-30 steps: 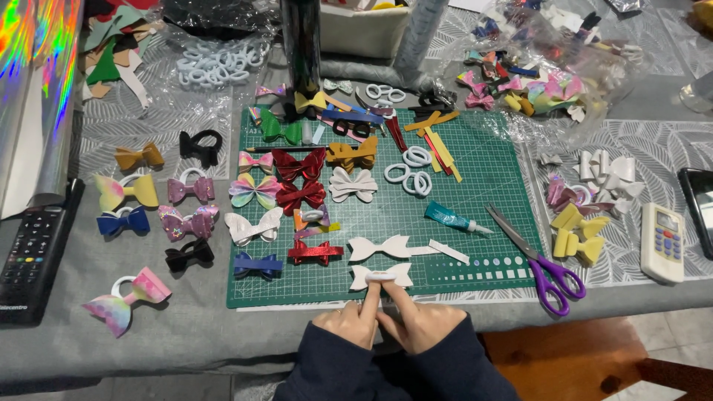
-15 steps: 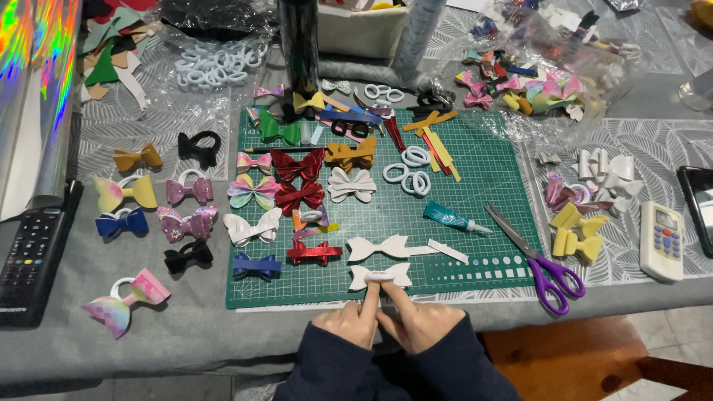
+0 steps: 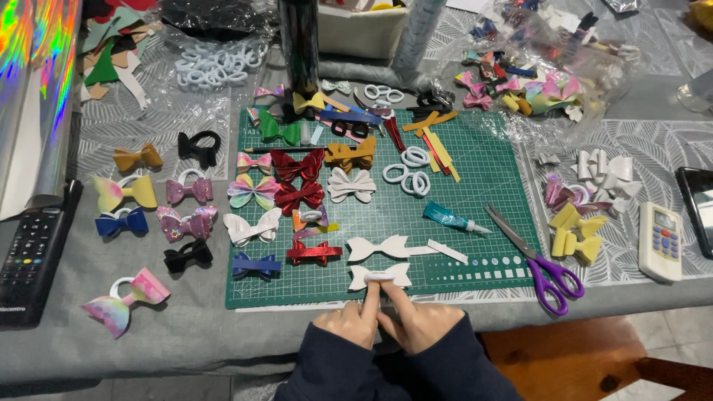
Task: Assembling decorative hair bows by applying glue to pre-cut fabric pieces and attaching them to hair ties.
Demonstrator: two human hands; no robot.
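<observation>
Both hands sit together at the near edge of the desk [image 3: 208, 334], sleeves dark blue. Left hand [image 3: 345, 324] and right hand [image 3: 420, 325] touch each other, each with a forefinger stretched forward onto the white bow [image 3: 380, 275]. The fingertips [image 3: 373, 286] press the bow's middle band from the near side; the other fingers are curled in. Grip state: neither hand is wrapped round anything, they only pinch and press the centre wrap of the bow between the two forefingers.

The white bow lies flat on the green cutting mat [image 3: 475, 193], at its near edge, right in front of the hands and touching the fingertips. Just behind it lies a second white bow shape [image 3: 379, 247] with a white strip [image 3: 447, 251] beside it. A teal glue tube [image 3: 454, 219] lies farther back to the right. Purple-handled scissors [image 3: 536, 260] lie at the mat's right edge, well apart from the hands. A red glitter bow [image 3: 314, 253] and a blue bow [image 3: 255, 265] lie left of the white one. More finished bows in many colours cover the mat and the desk to the left. A black remote [image 3: 30, 260] is at far left, a white remote [image 3: 661, 241] at far right.
</observation>
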